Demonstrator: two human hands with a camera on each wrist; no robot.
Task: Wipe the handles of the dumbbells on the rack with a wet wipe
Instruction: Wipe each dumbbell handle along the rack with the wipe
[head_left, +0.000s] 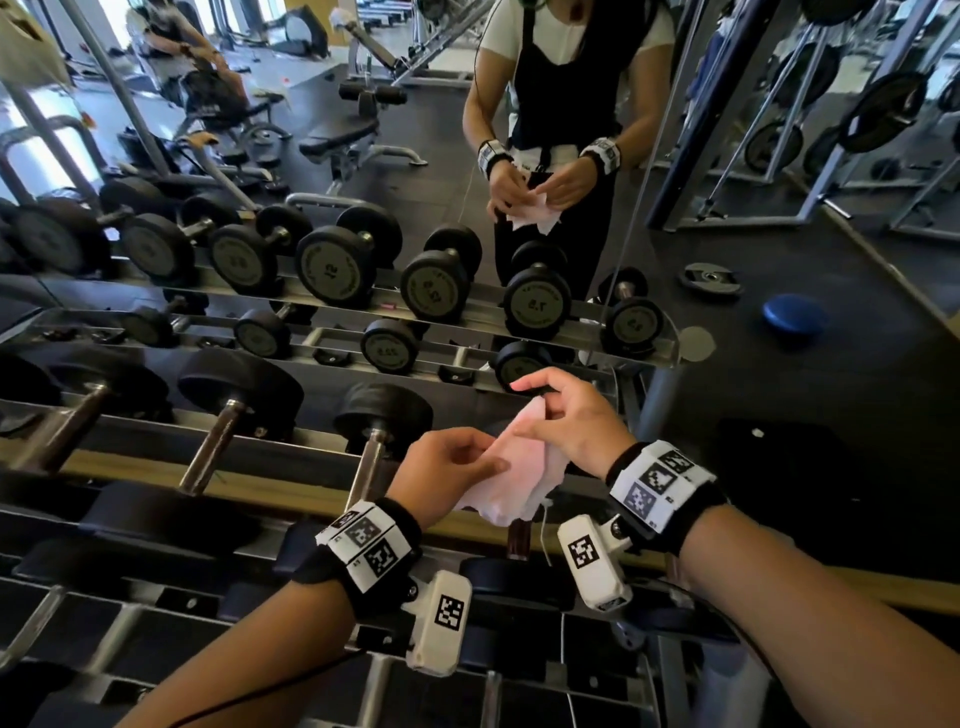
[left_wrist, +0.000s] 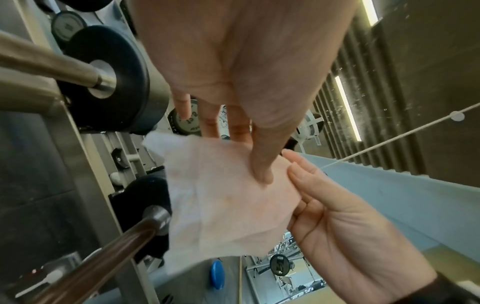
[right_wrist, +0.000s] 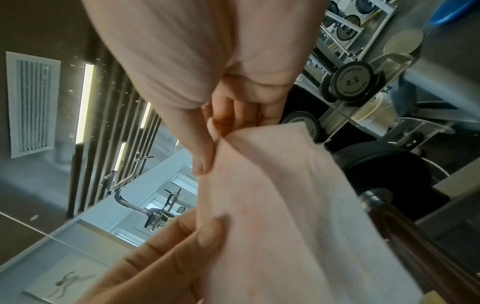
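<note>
Head view: both hands meet at the lower centre of the frame, above the dumbbell rack (head_left: 291, 457). The left hand (head_left: 447, 470) pinches the near-left edge of a pale pink wet wipe (head_left: 511, 478), thumb and fingers curled onto it. The right hand (head_left: 569, 421) grips the wipe's upper right part, with its forefinger stretched towards the left. Three dumbbell handles (head_left: 213, 447) slope across the middle left of the frame, apart from the wipe. A mirror (head_left: 779, 260) fills the upper half and shows the person holding the wipe in the same way.

Left wrist view: the wipe (left_wrist: 226, 197) hangs spread at the centre of the frame. The left hand (left_wrist: 246, 72) comes down from the top, its thumb pressed on the wipe's face. The right hand (left_wrist: 345, 232) enters from the lower right, fingertips nipping the wipe's right edge. A brown-tinted handle (left_wrist: 103, 257) runs from the lower left up to the wipe.

Right wrist view: the right hand (right_wrist: 221, 92) at the top bunches the wipe (right_wrist: 280, 216) between thumb and fingers; the left hand (right_wrist: 166, 257) at the lower left pinches its edge.
</note>
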